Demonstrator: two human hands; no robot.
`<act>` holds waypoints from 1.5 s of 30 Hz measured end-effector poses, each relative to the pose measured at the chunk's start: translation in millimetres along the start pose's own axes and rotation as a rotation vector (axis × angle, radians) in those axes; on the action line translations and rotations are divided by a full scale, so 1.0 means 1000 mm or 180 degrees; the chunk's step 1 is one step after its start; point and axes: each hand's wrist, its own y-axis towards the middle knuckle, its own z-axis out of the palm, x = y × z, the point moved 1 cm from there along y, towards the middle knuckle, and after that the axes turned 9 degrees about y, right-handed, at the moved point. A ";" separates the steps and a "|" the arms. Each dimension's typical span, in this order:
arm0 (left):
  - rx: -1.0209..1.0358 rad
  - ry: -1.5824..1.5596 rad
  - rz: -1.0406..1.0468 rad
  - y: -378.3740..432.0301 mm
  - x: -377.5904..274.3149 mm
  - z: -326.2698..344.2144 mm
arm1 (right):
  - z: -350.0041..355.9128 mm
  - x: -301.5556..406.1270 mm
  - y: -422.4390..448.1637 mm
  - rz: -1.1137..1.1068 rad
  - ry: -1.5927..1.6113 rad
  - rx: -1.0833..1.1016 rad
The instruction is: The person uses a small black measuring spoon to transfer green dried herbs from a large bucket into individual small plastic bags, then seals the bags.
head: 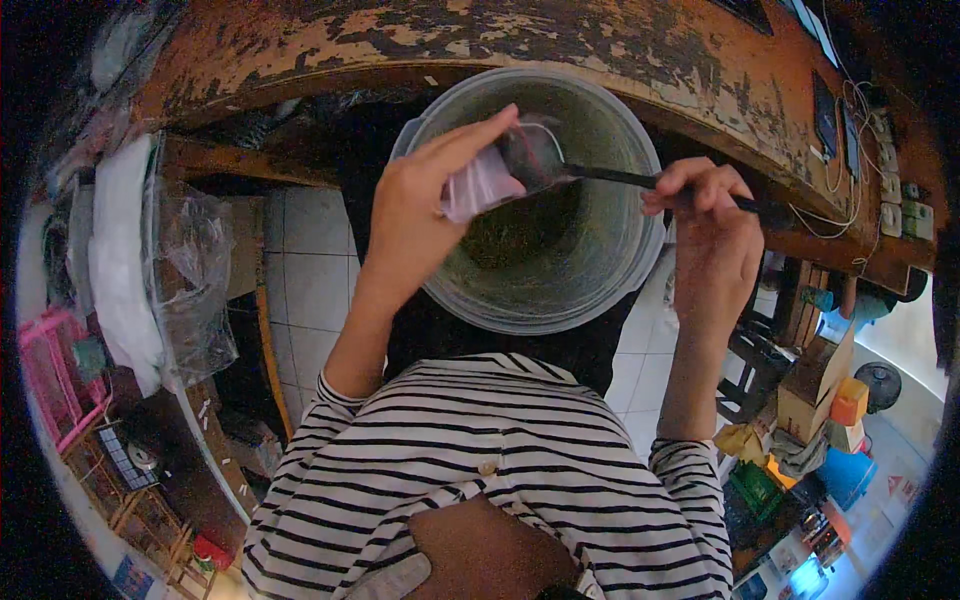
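Note:
A large translucent plastic tub [547,319] with dark green, loose-looking contents low inside it stands before me, below the worn table's edge. Over its left half, my left hand [427,187] grips a small clear plastic pouch [484,184] with a pinkish-white lower part. My right hand [709,195], at the tub's right rim, holds the black handle of a spoon or scoop [611,176]. The handle's far end meets the pouch's side above the tub; its head is blurred, and I cannot tell whether it lies inside the pouch.
A wooden table with peeling paint [420,37] runs across the top, with phones [825,112], white cables and power sockets at its right. Clear plastic bags [195,270] hang at the left. Cardboard boxes [806,397] and a blue container [847,476] are at the lower right.

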 end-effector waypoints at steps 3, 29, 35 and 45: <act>0.0314 -0.0549 -0.0238 -0.001 0.007 0.003 | -0.003 0.003 -0.001 -0.0019 0.0156 0.0001; -0.0285 -0.1357 -0.0667 -0.007 -0.003 0.020 | 0.011 -0.039 -0.001 0.0486 -0.1735 0.0302; -0.0375 -0.1367 -0.0338 -0.009 -0.003 0.030 | 0.016 -0.049 0.004 0.0177 -0.1681 0.0363; -0.0436 -0.1287 -0.0381 -0.012 -0.008 0.034 | 0.027 -0.048 0.005 -0.0111 -0.1972 0.0553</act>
